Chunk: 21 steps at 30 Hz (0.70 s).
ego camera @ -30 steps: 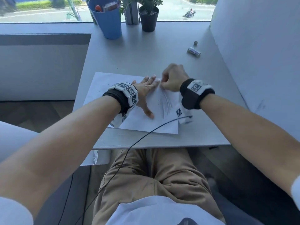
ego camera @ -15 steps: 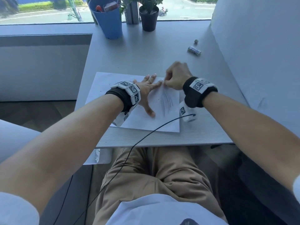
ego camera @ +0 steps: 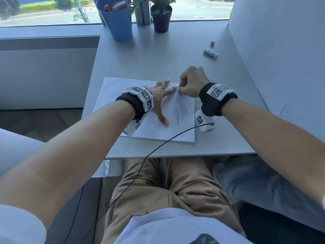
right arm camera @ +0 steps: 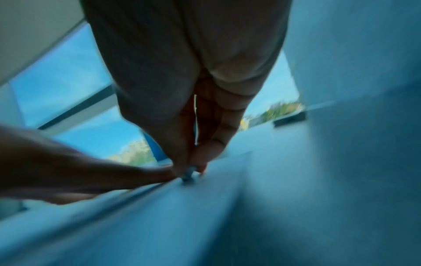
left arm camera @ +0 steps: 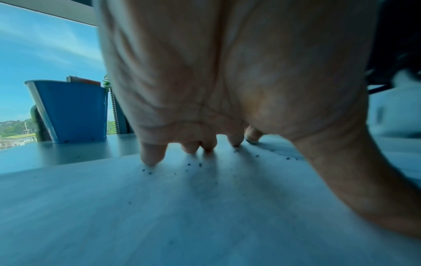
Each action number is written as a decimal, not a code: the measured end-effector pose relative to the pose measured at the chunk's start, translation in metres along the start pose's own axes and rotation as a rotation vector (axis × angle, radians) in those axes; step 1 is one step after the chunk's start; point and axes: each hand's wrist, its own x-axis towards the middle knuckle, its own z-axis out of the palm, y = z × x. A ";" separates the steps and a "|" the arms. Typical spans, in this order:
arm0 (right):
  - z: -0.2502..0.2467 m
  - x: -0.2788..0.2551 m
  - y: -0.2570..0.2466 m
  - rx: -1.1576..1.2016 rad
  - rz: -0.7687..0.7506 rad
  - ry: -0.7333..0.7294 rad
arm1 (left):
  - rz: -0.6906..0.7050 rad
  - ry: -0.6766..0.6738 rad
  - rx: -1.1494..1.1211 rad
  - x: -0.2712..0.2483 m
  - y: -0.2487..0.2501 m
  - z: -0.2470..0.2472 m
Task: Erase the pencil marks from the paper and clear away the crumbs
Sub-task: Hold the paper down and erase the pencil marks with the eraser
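left hand (ego camera: 159, 95): flat, fingers spread, pinning paper (ego camera: 123, 88) at desk's near edge
right hand (ego camera: 192, 83): pinching eraser (right arm camera: 188, 173)
marks (ego camera: 181, 110): mostly left
crumbs (left arm camera: 189, 164): uncleared

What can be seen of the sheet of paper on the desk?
The paper is a white sheet lying flat near the front edge of the grey desk. Grey pencil marks streak its right part, and dark crumbs dot it. The left hand presses it down with spread fingers; the right hand works at its far edge.
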 end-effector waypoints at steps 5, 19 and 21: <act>0.020 -0.014 -0.012 -0.032 -0.122 -0.098 | 0.000 -0.001 0.003 0.002 -0.001 0.001; 0.004 0.001 -0.005 0.005 0.013 0.004 | -0.008 0.008 -0.015 -0.001 0.000 0.001; 0.015 -0.012 -0.015 -0.024 -0.092 -0.102 | -0.003 0.009 -0.015 0.000 0.000 0.001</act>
